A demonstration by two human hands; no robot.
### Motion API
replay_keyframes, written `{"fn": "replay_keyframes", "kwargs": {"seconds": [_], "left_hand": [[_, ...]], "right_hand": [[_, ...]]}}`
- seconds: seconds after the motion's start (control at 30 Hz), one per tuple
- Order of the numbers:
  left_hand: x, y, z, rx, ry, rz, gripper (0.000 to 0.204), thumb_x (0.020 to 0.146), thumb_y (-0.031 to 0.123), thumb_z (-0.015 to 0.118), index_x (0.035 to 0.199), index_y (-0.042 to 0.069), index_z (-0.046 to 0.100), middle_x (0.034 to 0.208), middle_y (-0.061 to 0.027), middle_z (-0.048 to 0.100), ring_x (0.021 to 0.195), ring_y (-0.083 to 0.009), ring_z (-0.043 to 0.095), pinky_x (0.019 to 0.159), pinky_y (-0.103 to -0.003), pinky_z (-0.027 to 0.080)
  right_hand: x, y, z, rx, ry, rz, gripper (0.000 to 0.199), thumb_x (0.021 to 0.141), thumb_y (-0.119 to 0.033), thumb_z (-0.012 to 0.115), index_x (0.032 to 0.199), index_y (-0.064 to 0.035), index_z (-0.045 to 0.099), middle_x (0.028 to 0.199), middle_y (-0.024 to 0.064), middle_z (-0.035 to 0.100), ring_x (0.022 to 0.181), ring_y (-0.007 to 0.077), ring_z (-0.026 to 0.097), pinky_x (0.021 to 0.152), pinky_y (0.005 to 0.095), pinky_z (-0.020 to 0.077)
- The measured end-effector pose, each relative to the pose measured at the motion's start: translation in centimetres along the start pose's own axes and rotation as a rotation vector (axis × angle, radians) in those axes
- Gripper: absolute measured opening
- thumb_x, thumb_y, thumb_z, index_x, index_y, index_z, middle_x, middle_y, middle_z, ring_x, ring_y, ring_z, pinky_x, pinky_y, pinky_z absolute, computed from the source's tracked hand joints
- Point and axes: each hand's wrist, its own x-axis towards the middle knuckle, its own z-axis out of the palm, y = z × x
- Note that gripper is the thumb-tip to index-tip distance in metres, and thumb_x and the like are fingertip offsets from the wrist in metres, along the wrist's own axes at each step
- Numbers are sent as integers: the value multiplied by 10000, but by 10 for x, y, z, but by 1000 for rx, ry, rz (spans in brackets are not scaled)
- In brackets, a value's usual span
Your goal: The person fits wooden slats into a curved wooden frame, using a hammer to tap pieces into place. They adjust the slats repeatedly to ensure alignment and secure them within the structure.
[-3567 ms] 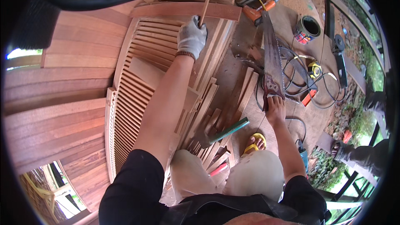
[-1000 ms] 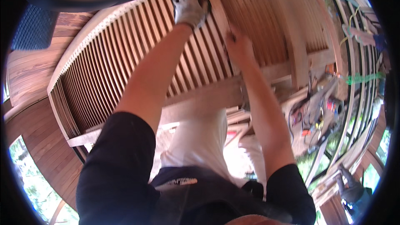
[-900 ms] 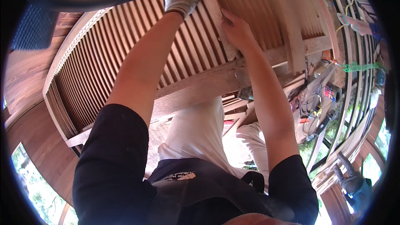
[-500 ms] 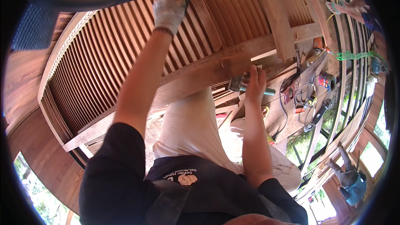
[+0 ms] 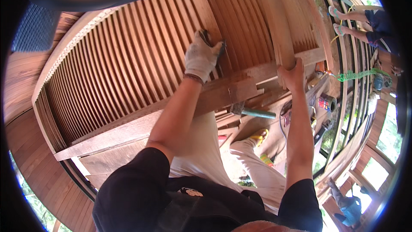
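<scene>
My left hand [image 5: 201, 56], in a pale work glove with dark finger parts, rests on a slatted wooden panel [image 5: 141, 51]. Its thumb stands apart from the fingers, and I see no tool in it. My bare right hand [image 5: 293, 75] is wrapped round the near end of a wooden board [image 5: 279, 25], which lies across the right part of the panel and is slightly blurred. A hammer [image 5: 259, 113] with a teal handle and dark head lies just beyond my legs, below the panel's near rail [image 5: 141, 122].
Right of the hammer are a can [image 5: 327, 102], cords and tools on boards. A green rope [image 5: 356, 75] crosses wooden beams farther right. One person's legs [image 5: 356, 15] stand at upper right; another person [image 5: 348, 208] is at lower right. A dark blurred bar curves across the top.
My right hand has left the hammer and taken hold of the board's near end. The gloved left hand has slid right and nearer along the slats. The view has shifted a little.
</scene>
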Motion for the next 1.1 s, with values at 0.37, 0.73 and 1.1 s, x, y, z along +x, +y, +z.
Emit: {"fn": "replay_keyframes", "kwargs": {"seconds": [0.37, 0.73, 1.1], "left_hand": [[27, -26, 2, -439, -143, 74, 437, 931, 280, 677, 1249, 1, 567, 1168, -168, 696, 1058, -288, 692, 928, -363, 564], [36, -31, 14, -352, -165, 41, 271, 972, 172, 633, 1188, 11, 609, 995, -113, 700, 919, -181, 676, 764, -313, 571], [28, -38, 22, -366, -232, 187, 370, 953, 269, 590, 1156, -40, 584, 1074, -291, 669, 1111, -444, 620, 942, -480, 515]], "right_hand": [[-40, -120, 68, 50, 55, -181, 879, 677, -396, 905, 1278, 73, 468, 1187, 287, 618, 1125, 401, 622, 931, 465, 513], [-37, -125, 98, -6, 49, -231, 895, 667, -393, 914, 1289, 55, 450, 1211, 292, 592, 1120, 424, 607, 918, 486, 509], [-37, -115, 104, -95, 98, -321, 866, 690, -327, 896, 1343, 40, 460, 1242, 280, 591, 1130, 448, 599, 925, 500, 503]]}}
